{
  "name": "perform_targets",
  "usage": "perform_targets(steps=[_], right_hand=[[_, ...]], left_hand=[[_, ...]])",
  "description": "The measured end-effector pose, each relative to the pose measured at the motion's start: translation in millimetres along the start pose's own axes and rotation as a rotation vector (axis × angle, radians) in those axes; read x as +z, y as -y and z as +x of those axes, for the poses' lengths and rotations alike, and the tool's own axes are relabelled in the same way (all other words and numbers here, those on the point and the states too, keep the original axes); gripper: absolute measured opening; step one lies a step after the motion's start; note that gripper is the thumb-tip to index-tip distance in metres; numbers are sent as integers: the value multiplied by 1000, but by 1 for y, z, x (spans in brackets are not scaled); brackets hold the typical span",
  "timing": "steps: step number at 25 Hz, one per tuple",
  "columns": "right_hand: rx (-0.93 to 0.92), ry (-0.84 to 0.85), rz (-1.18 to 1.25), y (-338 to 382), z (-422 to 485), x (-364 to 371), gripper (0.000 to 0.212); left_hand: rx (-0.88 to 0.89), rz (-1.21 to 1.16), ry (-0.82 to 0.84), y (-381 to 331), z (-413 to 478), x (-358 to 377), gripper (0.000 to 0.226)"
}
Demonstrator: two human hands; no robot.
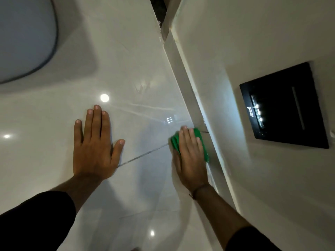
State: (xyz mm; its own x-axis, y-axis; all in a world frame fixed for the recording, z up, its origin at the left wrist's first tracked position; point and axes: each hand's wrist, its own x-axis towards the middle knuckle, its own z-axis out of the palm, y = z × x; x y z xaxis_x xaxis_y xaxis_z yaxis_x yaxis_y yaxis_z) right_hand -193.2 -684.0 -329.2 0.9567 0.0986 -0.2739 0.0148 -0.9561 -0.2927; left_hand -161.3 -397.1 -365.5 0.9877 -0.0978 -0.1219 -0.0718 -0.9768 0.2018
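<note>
Here the right hand [190,158] presses a green cloth [204,150] with straight fingers beside the wall [253,42]; the left hand [94,145] lies flat, holding nothing, on the tiles [136,69].

Glossy pale tiles [126,69] fill the centre, crossed by a dark grout line [145,154] and mirroring round ceiling lights [104,98]. A white toilet lid [23,33] sits at 10 o'clock. A black flush plate [284,105] is set in the matte wall [253,33] at 3 o'clock.
</note>
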Motion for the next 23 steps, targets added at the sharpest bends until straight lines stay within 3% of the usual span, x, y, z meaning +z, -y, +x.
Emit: perform_targets(steps=[6,8,14,16,19,23], right_hand=[[-46,-123,6,63,184,-20,67],[-25,-147,45,57,174,-14,67],[43,-33,63,3,-9,2,68],[47,-25,53,3,2,0,67],[-49,-89,25,34,92,-12,65],[-18,-149,6,55,166,-16,68]], left_hand=[[-3,21,-8,0,0,2,89],[-2,12,-4,0,0,2,89],[-4,-9,-10,0,-2,1,88],[-1,-6,-7,-1,-1,1,88],[-6,-1,-2,0,-1,0,88],[-2,9,21,-1,-1,-1,89]])
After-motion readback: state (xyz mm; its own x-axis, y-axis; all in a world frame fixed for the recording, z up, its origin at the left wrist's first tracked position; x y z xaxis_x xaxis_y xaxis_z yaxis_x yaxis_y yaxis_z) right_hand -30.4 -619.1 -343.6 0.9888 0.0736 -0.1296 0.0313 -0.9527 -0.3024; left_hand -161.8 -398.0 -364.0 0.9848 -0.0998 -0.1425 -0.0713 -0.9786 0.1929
